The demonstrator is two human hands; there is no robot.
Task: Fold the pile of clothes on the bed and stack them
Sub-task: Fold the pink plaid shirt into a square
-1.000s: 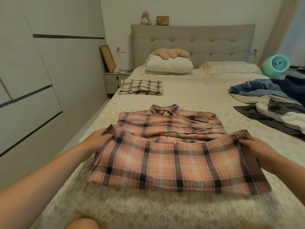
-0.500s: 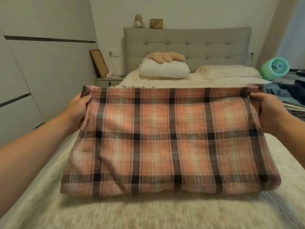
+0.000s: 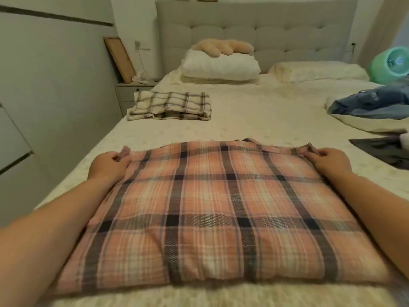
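A pink plaid shirt (image 3: 217, 209) lies folded flat on the near part of the bed (image 3: 265, 120). My left hand (image 3: 109, 166) pinches its far left corner, and my right hand (image 3: 329, 161) pinches its far right corner; both rest low on the bedcover. A folded cream checked garment (image 3: 170, 105) lies farther up the bed on the left. The unfolded pile (image 3: 371, 109), with blue denim, cream and dark grey pieces, lies at the right edge.
Pillows (image 3: 221, 66) and a beige plush lie against the grey headboard. A green fan (image 3: 390, 64) stands at the far right. A nightstand (image 3: 132, 89) and a leaning frame are left of the bed, beside a wardrobe wall (image 3: 44, 96).
Both hands lifted the shirt's lower half up, carried it forward over the upper half, and laid it down. The shirt now lies folded in half.
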